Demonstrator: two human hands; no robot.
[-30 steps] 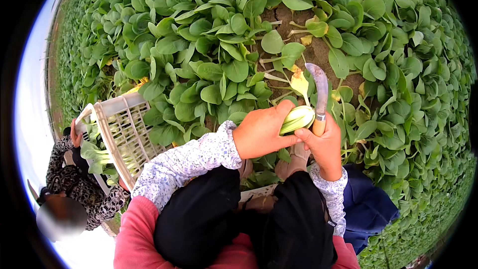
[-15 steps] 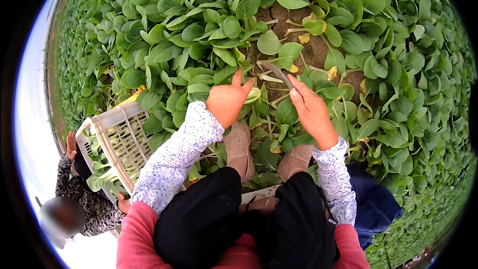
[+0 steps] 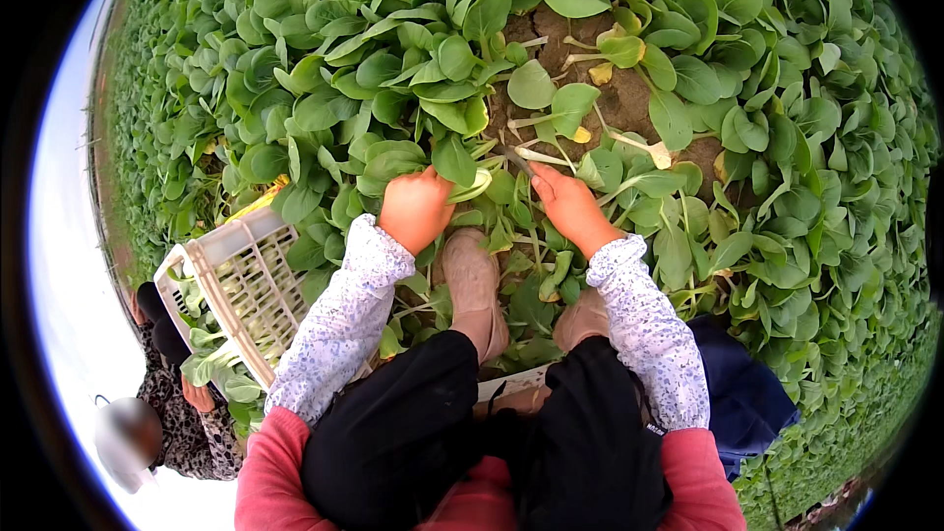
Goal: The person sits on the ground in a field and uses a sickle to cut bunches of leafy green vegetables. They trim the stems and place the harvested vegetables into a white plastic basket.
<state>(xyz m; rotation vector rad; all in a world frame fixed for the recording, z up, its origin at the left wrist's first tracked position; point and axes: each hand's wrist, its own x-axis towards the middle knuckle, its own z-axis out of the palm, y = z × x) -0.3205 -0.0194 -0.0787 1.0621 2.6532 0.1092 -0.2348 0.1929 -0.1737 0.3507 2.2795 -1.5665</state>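
Note:
My left hand (image 3: 416,210) is closed around a head of bok choy (image 3: 474,186). Its pale stem base points right, and its leaves spread out past the fingers on the far side. A small knife (image 3: 517,160) is gripped in my right hand (image 3: 570,208), its dark blade angled away and left, low among the plants. The blade's tip lies close to cut pale stalks (image 3: 539,155) and the standing plants; whether it touches a stem is unclear. Uncut bok choy (image 3: 462,113) grows just beyond both hands.
A pale plastic crate (image 3: 241,310) with harvested greens stands at my left, and another person (image 3: 182,423) is beside it. Bare soil (image 3: 629,103) with loose and yellowed leaves lies beyond my right hand. My shoes (image 3: 472,280) are between the plants; dark blue cloth (image 3: 742,398) is at right.
My left hand has drawn back and left with the bok choy, its fingers curling in. My right hand has moved left with the knife, lowering it. The other person has shifted beside the crate.

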